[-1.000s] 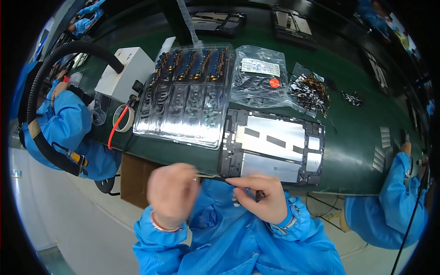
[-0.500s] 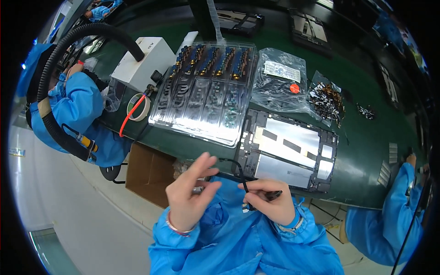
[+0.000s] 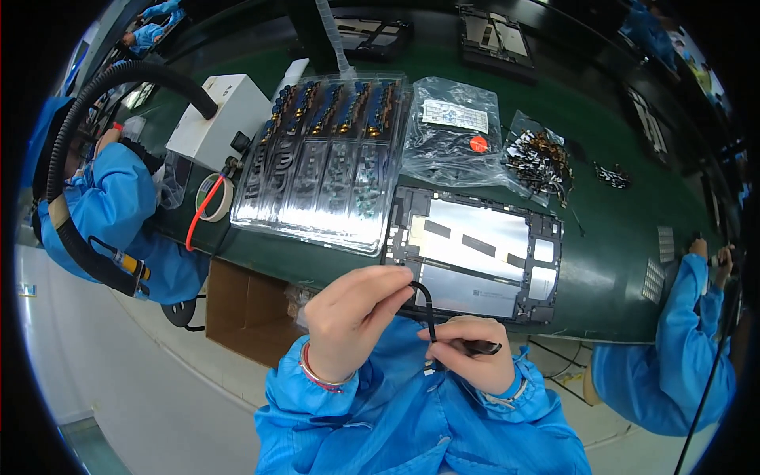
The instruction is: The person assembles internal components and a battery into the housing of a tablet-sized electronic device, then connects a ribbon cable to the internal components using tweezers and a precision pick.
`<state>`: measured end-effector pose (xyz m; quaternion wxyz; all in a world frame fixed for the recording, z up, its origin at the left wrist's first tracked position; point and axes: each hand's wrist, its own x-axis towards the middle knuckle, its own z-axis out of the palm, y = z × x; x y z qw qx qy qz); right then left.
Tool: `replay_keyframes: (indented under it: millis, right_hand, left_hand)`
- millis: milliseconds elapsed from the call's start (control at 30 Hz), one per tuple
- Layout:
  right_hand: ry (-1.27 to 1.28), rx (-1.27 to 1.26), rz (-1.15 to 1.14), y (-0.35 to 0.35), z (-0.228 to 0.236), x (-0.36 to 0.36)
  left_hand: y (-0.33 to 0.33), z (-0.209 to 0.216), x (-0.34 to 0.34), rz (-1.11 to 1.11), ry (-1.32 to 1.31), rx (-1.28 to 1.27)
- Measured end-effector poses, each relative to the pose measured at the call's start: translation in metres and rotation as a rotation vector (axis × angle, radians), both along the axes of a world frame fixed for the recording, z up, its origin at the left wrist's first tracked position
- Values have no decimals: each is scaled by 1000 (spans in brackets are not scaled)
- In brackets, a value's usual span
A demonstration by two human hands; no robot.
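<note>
A thin black ribbon-like cable (image 3: 430, 307) arches between my hands, in front of the table's near edge. At its upper end, my left hand (image 3: 348, 323) is closed, thumb and fingertips pinching it. Lower down, the thumb and index finger of my right hand (image 3: 479, 362) grip the same cable; a small pale end piece (image 3: 430, 366) shows just below. A slim dark tool (image 3: 483, 347), its kind unclear, also lies in my right hand and sticks out to the right. Beyond my hands is an opened tablet-like housing (image 3: 475, 294) with silver panels and a black frame, lying flat.
A clear compartment tray (image 3: 305, 226) of small circuit parts lies left of the housing. Behind sit a plastic bag (image 3: 451, 154) and a heap of small flex parts (image 3: 541, 166). At left are a white box (image 3: 218, 123) with black hose, a tape roll (image 3: 214, 198) and a cardboard box (image 3: 245, 309). Co-workers sit either side.
My left hand has come right and its spread fingers have closed on the cable's upper end. My right hand keeps its grip, slightly lower. The whole view has shifted a little.
</note>
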<state>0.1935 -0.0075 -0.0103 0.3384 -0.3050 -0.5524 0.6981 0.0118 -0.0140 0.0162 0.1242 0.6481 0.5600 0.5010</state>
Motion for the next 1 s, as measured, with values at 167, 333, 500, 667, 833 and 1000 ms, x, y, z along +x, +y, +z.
replay_keyframes:
  millis: [167,333,500,667,833,1000]
  right_hand:
    - [-42,39,-7,9,1,5]
    - [-142,479,-243,21,33,-10]
    - [-114,554,-359,16,30,-18]
    - [-133,788,-453,13,20,-24]
    - [-105,818,-455,14,19,-25]
    - [-32,375,-413,19,19,3]
  left_hand:
    - [-5,1,4,-3,-93,-86]
    - [-13,3,17,-64,-166,18]
    - [-10,7,22,-58,-145,109]
    - [-11,8,26,68,-79,140]
    - [-10,13,19,44,-77,100]
    - [29,5,-29,282,202,95]
